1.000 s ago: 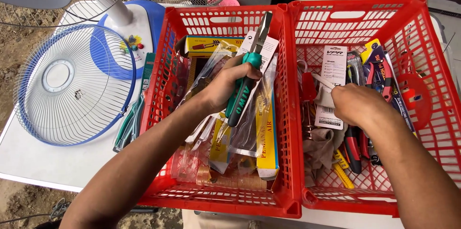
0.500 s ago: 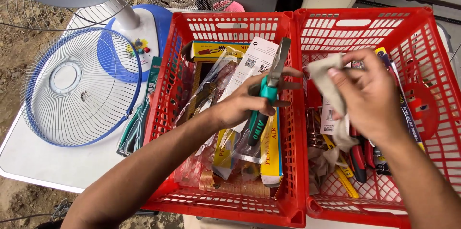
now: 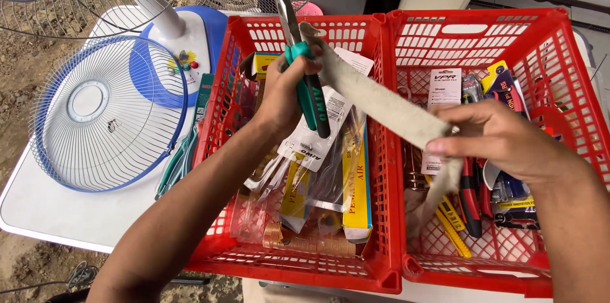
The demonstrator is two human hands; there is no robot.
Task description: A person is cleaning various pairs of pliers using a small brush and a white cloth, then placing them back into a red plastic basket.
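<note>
Change: both hands sit higher in the frame than half a second ago, and the cloth strip, then bunched at the right hand, is now stretched out between the two hands.
Left hand (image 3: 279, 96): upper centre of the frame, fist closed around the green-handled pliers (image 3: 304, 74), whose metal nose points up towards the top edge.
Right hand (image 3: 502, 141): right of centre, fingers pinched on the grey cloth strip (image 3: 381, 103); the loose end hangs down below the fingers.
Cloth strip: runs diagonally from the pliers' nose down to the right hand, taut, above the seam between the two baskets.
Left red basket (image 3: 305, 265): centre of the frame, filled with packaged tools in clear and yellow wrapping.
Right red basket (image 3: 572, 55): touching the left one, holding carded tools, red-handled cutters and a yellow knife.
Fan guard (image 3: 101, 112): blue-rimmed wire grille lying flat at the left on the white worktop (image 3: 44, 208).
Fan base (image 3: 190, 42): white and blue, upper left, just beside the left basket.
</note>
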